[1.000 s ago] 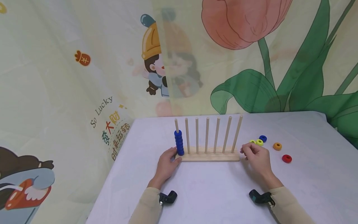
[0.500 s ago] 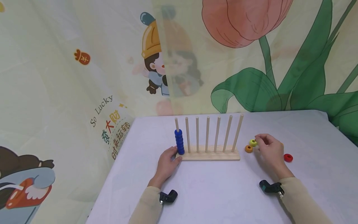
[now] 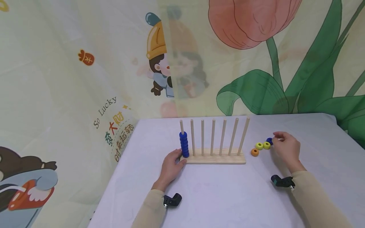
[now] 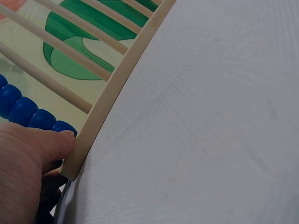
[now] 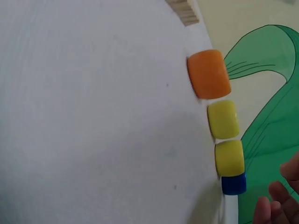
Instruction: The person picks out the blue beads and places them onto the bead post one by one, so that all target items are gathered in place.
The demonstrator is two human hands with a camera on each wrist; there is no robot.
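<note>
A wooden peg stand (image 3: 214,160) with several upright pegs stands on the table; its leftmost peg carries a stack of blue beads (image 3: 184,144). My left hand (image 3: 170,167) grips the base's left end, thumb in front, as the left wrist view also shows. To the right of the stand lie an orange bead (image 3: 255,152), two yellow beads (image 3: 259,146) and a loose blue bead (image 3: 269,141). My right hand (image 3: 287,151) is beside the blue bead, fingers loosely bent. In the right wrist view a gap shows between thumb and fingers, with nothing seen in it.
A white cloth (image 3: 222,196) covers the table. Behind it hangs a printed curtain with a large tulip (image 3: 253,23). A black wrist camera (image 3: 282,181) sticks out from the right sleeve, another camera (image 3: 172,200) from the left.
My right hand has moved right, from near the stand to the blue bead. The orange bead now lies left of the yellow ones. The red bead is out of sight. The left hand stays put.
</note>
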